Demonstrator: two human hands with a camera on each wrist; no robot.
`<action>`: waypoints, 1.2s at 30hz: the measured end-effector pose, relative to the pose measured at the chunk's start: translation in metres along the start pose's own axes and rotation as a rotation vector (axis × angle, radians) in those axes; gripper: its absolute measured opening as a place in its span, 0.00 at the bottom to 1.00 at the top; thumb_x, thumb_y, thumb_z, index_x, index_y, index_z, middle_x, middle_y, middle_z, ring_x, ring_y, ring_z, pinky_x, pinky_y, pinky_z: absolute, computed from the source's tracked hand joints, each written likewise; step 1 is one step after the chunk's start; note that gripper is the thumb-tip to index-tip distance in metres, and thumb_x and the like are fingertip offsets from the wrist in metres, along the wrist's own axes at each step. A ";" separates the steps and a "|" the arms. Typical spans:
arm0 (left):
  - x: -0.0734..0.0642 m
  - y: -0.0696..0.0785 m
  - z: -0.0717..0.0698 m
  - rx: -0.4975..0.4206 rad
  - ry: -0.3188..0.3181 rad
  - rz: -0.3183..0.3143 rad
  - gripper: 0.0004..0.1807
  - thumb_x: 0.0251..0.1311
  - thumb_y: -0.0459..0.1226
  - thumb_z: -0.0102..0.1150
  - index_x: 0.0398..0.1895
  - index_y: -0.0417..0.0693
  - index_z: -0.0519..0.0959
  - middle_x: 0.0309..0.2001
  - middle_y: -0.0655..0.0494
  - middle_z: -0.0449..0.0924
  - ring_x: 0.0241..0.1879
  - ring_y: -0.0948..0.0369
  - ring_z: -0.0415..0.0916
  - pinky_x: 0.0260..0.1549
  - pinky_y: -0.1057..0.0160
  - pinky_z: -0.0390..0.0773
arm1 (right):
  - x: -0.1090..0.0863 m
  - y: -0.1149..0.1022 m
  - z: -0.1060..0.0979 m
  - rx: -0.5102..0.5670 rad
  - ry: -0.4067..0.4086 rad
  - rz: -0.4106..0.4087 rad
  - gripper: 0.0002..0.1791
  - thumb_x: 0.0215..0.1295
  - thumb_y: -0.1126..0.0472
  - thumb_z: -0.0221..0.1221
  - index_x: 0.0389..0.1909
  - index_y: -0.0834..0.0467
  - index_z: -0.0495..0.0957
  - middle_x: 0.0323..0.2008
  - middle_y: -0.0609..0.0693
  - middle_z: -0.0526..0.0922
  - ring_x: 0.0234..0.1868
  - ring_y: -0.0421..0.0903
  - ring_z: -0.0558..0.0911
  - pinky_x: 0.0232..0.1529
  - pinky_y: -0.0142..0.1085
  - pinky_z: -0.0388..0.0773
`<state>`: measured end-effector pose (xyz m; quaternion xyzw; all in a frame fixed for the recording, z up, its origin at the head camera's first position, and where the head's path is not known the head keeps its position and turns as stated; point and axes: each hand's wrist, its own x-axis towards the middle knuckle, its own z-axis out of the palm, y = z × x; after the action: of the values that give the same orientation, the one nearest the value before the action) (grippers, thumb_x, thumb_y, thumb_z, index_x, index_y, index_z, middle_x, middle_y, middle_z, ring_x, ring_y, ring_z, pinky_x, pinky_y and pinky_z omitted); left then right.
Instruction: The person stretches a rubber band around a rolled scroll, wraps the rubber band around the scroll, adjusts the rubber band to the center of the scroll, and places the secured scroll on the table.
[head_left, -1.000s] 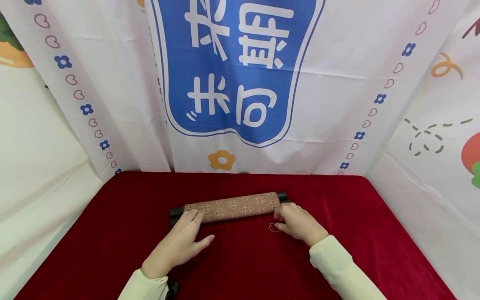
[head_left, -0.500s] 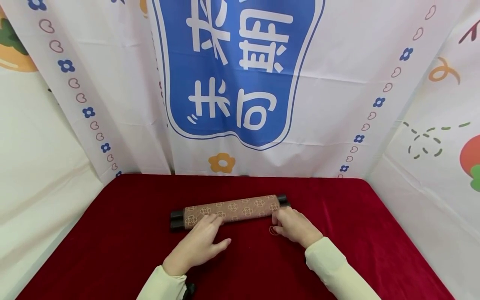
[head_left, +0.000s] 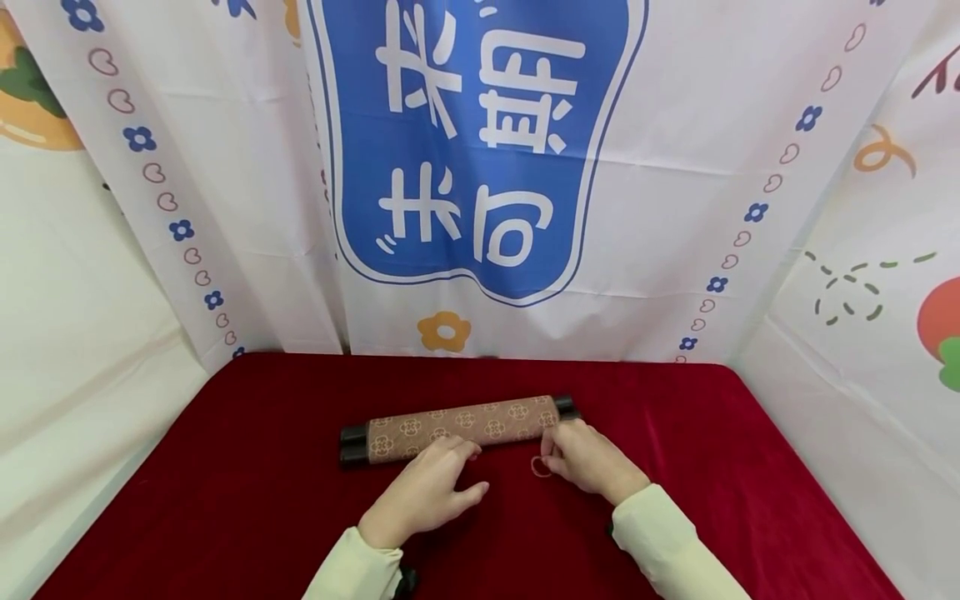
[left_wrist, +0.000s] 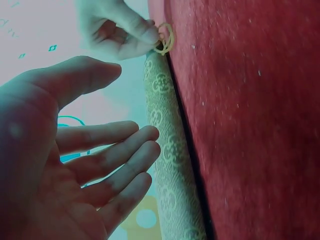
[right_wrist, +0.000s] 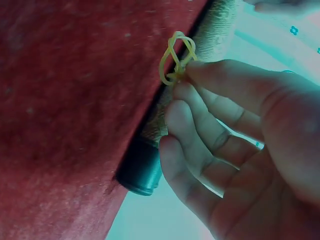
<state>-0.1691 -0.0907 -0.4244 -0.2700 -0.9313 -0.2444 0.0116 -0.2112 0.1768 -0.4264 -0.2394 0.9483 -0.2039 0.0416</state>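
A rolled scroll [head_left: 463, 423] in brown cloth with pale flower patterns lies slightly slanted on the red table. Black knobs stick out at its ends; one black knob [right_wrist: 140, 167] shows large in the right wrist view. My right hand [head_left: 591, 458] is by the scroll's right end, pinching a thin yellowish rubber band [right_wrist: 177, 76] between thumb and index finger. The band hangs in twisted loops beside the scroll. My left hand [head_left: 426, 487] is at the scroll's near side, fingers spread and slightly bent, holding nothing; its fingertips are close to the cloth, contact unclear.
Red velvety cloth [head_left: 225, 508] covers the table. A white printed curtain [head_left: 645, 250] with a blue sign rises behind the far edge, and pale fabric walls [head_left: 82, 317] stand on both sides.
My left hand has slid rightward along the scroll from its left end to near the middle. My right hand stays near the right end with the rubber band. The scroll has hardly moved.
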 end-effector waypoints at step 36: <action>0.018 0.006 0.018 -0.267 0.045 0.046 0.04 0.70 0.36 0.65 0.35 0.49 0.83 0.29 0.62 0.84 0.27 0.76 0.75 0.30 0.72 0.77 | -0.009 -0.039 -0.002 0.147 0.044 -0.196 0.05 0.69 0.68 0.67 0.35 0.55 0.83 0.31 0.42 0.83 0.31 0.29 0.78 0.34 0.27 0.79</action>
<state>-0.1794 -0.0687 -0.4344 -0.2847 -0.8836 -0.3718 0.0022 -0.1862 0.1501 -0.4090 -0.3226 0.9036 -0.2811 0.0181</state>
